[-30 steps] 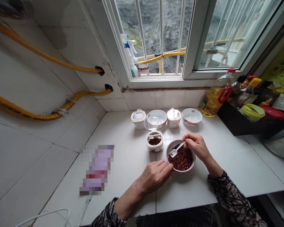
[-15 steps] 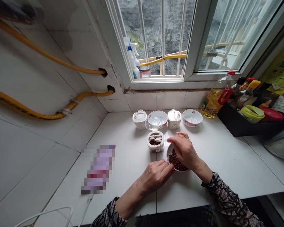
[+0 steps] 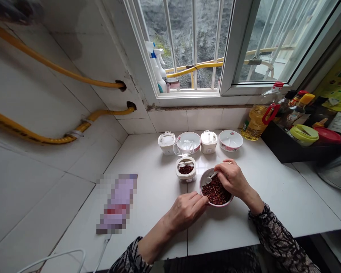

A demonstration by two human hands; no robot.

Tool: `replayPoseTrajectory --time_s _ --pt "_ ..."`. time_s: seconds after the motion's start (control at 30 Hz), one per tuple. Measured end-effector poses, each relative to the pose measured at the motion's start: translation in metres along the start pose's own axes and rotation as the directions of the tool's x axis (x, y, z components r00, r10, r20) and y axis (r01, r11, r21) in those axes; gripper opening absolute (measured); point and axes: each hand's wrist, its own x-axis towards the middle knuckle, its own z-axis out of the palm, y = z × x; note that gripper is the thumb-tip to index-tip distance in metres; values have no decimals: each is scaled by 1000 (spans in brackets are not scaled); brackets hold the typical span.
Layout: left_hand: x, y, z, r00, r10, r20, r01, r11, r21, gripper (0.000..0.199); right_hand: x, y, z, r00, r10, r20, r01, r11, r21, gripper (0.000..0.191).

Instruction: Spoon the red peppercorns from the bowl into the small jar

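Note:
My right hand [image 3: 232, 179] pinches a small white plastic spoon [image 3: 211, 177], whose bowl sits just over the reddish-brown peppercorns [image 3: 216, 192]. These fill a white bowl with a pink rim [image 3: 201, 185]. My left hand [image 3: 186, 211] rests against the bowl's near left rim, its fingertips touching it. Just beyond the bowl stands a white seasoning box [image 3: 185, 176], open, holding a shallow layer of the same dark peppercorns. Its clear lid [image 3: 182, 148] is tipped back.
Behind stand two lidded white seasoning boxes [image 3: 167, 143] and two white bowls [image 3: 229, 140]. A cooking oil bottle [image 3: 255, 122] and a black tray of condiments [image 3: 298, 148] stand to the right. A blurred packet [image 3: 116, 204] lies on the left counter.
My right hand has moved back from above the open seasoning box to the bowl, with the spoon now over the peppercorns. My left hand stays at the rim.

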Motion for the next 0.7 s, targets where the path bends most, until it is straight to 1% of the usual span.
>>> replayPoseTrajectory --time_s 0.1,0.17,0.2,0.27,0.37,0.47,0.57,0.7 --pt "0 0 0 1000 1 -2 -1 1000 -6 15 -1 -1 5 997 -6 78 2 999 49 21" --pt "0 0 0 1000 1 4 -1 1000 -7 14 -1 -3 6 995 16 96 -27 993 111 22" --pt "0 0 0 1000 1 5 -1 1000 -5 14 -1 -3 5 995 45 93 -57 989 137 23" --pt "0 0 0 1000 4 4 -4 1000 -2 14 0 -5 3 988 141 70 -151 971 183 22" --pt "0 0 0 1000 5 5 -5 1000 -7 14 2 -5 -2 945 323 54 -325 902 283 20" --pt "0 0 0 1000 2 9 -2 1000 -3 13 4 -5 -5 894 442 77 -434 809 396 18" --pt "0 0 0 1000 4 8 -4 1000 -1 13 5 -5 -7 859 505 88 -485 745 458 16" --pt "1 0 0 1000 2 8 -2 1000 -3 15 5 -6 -7 830 547 110 -524 696 490 16"
